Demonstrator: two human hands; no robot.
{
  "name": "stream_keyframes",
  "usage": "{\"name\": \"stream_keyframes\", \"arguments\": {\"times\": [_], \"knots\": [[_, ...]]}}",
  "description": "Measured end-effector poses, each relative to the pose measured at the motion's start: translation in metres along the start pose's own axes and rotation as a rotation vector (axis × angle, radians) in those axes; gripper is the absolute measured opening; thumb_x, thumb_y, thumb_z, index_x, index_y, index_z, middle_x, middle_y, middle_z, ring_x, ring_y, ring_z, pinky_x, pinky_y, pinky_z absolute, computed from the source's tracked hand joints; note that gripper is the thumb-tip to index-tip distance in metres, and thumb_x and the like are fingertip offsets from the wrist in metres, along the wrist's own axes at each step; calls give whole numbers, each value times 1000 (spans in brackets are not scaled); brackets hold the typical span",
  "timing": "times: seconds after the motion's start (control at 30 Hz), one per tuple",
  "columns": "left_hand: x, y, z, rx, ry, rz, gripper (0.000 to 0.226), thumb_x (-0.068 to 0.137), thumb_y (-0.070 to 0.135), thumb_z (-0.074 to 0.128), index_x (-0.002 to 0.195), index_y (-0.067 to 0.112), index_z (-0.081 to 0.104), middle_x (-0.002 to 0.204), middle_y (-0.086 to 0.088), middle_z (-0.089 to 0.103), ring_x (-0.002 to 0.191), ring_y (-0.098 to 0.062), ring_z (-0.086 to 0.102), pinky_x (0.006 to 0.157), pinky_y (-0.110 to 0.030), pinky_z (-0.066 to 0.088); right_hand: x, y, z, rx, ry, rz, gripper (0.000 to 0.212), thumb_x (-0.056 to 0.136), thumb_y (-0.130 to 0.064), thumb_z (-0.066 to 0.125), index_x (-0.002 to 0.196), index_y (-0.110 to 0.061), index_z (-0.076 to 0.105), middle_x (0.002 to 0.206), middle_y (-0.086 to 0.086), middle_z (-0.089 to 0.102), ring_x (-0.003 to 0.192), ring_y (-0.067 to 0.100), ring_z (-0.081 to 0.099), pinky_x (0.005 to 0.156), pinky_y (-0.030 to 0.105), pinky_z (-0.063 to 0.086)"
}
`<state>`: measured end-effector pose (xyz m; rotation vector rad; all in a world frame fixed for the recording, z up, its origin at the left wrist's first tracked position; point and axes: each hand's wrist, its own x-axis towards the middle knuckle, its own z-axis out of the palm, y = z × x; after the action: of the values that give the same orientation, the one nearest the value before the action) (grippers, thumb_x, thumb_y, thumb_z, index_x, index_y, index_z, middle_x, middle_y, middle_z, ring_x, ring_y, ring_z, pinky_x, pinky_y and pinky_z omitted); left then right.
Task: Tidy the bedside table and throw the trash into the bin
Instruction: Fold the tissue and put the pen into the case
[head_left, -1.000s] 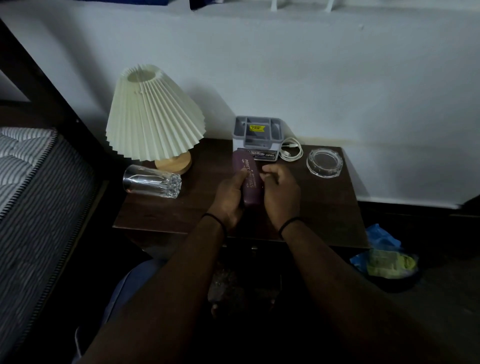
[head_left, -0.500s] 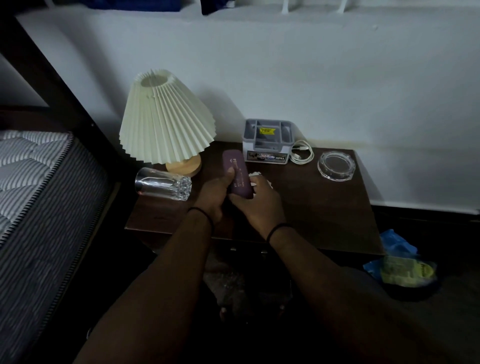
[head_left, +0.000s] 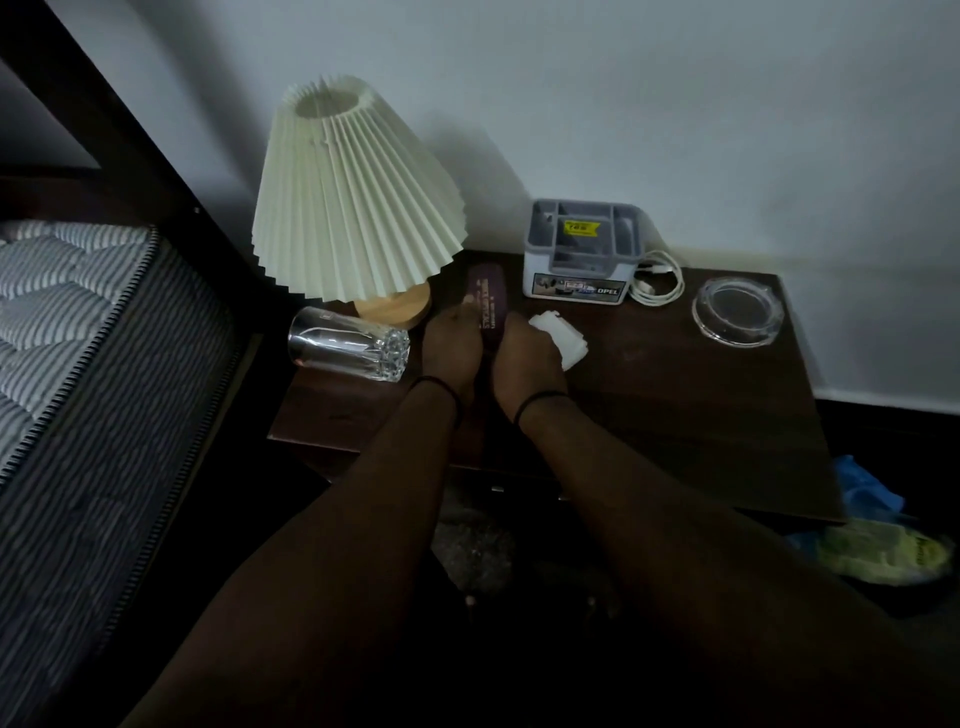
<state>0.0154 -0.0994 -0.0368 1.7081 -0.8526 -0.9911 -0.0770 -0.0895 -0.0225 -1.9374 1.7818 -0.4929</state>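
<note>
Maroon book (head_left: 485, 304) held between both hands on bedside table (head_left: 675, 395)

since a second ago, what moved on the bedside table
Both hands slid the maroon book from mid-table back toward the lamp. A white tissue now shows at the right hand. Left hand still on the book. Glass, organiser, ashtray unmoved.

You're in a bedroom: mattress (head_left: 78, 312) at left, pleated lamp (head_left: 353, 208) on a dark wood bedside worktop (head_left: 675, 405) against a plain wall (head_left: 675, 104).
</note>
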Motion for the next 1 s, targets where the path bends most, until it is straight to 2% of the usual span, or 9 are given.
{"name": "stream_keyframes", "arguments": {"times": [0.13,0.27,0.37,0.5,0.63,0.73,0.8,0.9,1.0], "knots": [[3,8,6,-1,32,11,40,105,32,37,94,7,65,96,-13,65,91,-25,59,86,-34,44,13,3,11,-18,-68,-41,32,98,-7,38,127,-2,47,115,20,61,107,34,59,85,37,43],[8,-1,11,7,49,98,35,104,28,39,96,5,64,95,-15,64,90,-28,58,84,-36,44,21,8,16,-58,-56,-100,27,95,-11,42,120,-7,52,106,19,64,97,37,62,79,41,47],[5,-5,13,76,57,134,36,100,32,41,108,7,65,106,-17,68,100,-34,61,88,-39,46,27,11,20,-7,11,-107,16,96,-13,40,105,-12,54,95,13,65,90,31,63,76,42,52],[6,-5,14,99,38,140,43,97,37,39,123,10,62,119,-15,66,111,-32,59,99,-41,45,32,12,20,1,67,-118,14,95,-10,41,92,-11,54,90,11,64,87,27,61,75,44,51],[17,-13,14,129,28,153,59,87,50,35,120,9,62,115,-18,65,110,-35,59,99,-48,45,36,13,19,1,85,-135,17,92,-5,39,90,-10,55,95,14,64,93,28,59,82,45,48],[20,-17,16,132,27,146,54,87,49,36,117,11,62,110,-16,65,105,-34,60,97,-48,46,34,17,22,45,102,-163,16,87,-6,39,85,-12,53,86,12,63,84,30,59,73,46,50],[19,-17,16,130,38,149,52,87,50,38,114,11,61,109,-15,65,104,-33,61,96,-48,47,29,19,19,118,159,-206,17,84,-12,42,84,-10,59,83,12,64,81,31,60,70,44,49],[9,-9,13,140,104,131,39,88,38,55,117,11,60,111,-5,66,106,-26,61,95,-38,46,21,33,5,129,294,-208,20,83,-20,57,96,-10,69,94,12,70,91,32,62,81,40,49],[-2,-8,10,267,222,208,51,82,32,67,125,7,58,121,-9,65,114,-26,58,98,-36,45,18,57,-6,118,387,-120,19,84,-19,62,99,-12,71,100,9,71,96,31,63,87,37,47]]}}
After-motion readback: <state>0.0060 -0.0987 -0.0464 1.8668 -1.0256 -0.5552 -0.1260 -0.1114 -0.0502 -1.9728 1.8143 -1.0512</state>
